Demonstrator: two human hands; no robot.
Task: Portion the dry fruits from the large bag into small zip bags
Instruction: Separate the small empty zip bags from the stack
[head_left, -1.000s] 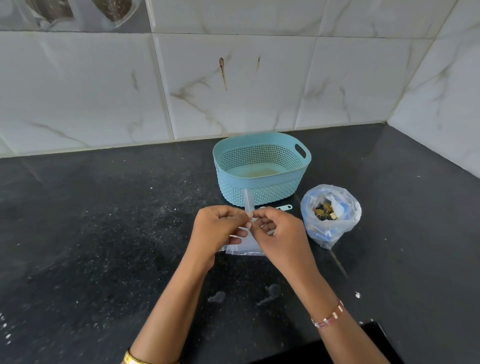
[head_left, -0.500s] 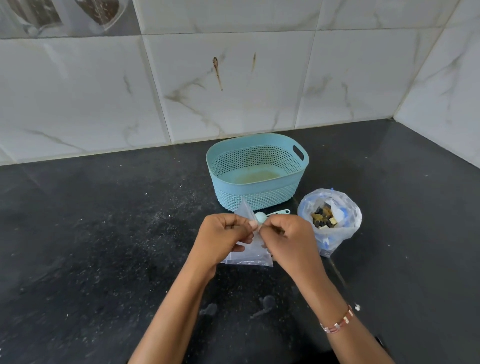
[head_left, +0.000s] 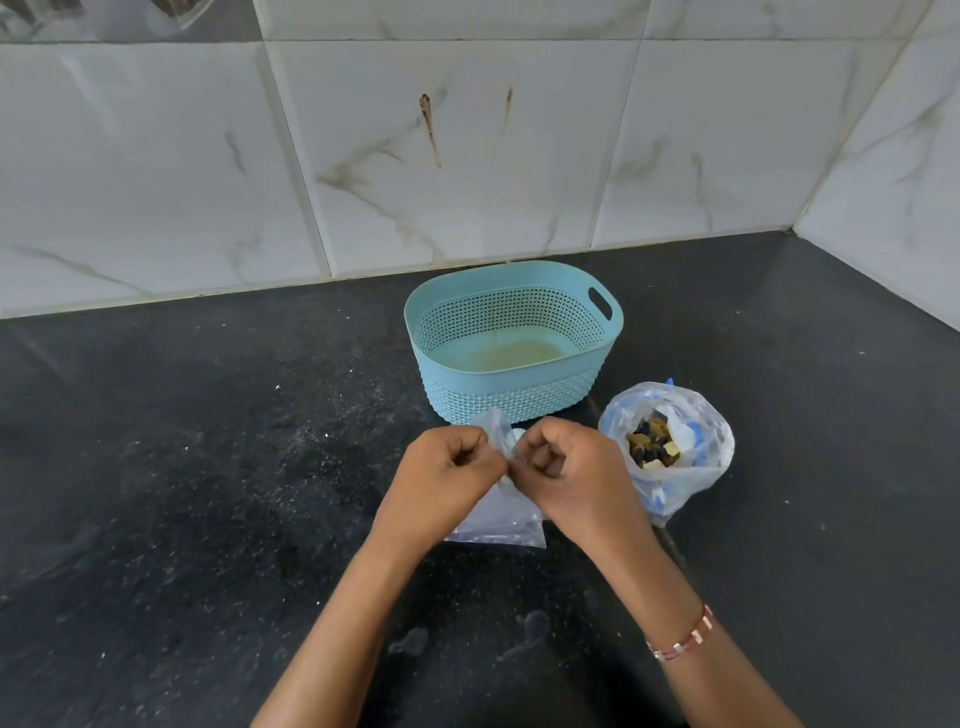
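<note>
With my left hand (head_left: 441, 480) and right hand (head_left: 569, 475) both pinching the mouth of the small clear plastic zip bag (head_left: 501, 522) above the black counter (head_left: 208, 493), I seem to be opening it, and next comes filling it from the large crinkled clear bag of dry fruits (head_left: 670, 447) standing just right of my hands.

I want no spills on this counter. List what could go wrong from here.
1. Both hands, left hand and right hand, pinch the top of the small zip bag; a hard pull might tear the thin plastic.
2. The large bag of dry fruits stands open close beside the right hand; a stray wrist could tip it.
3. The blue basket stands just behind, crowding the working space.
</note>
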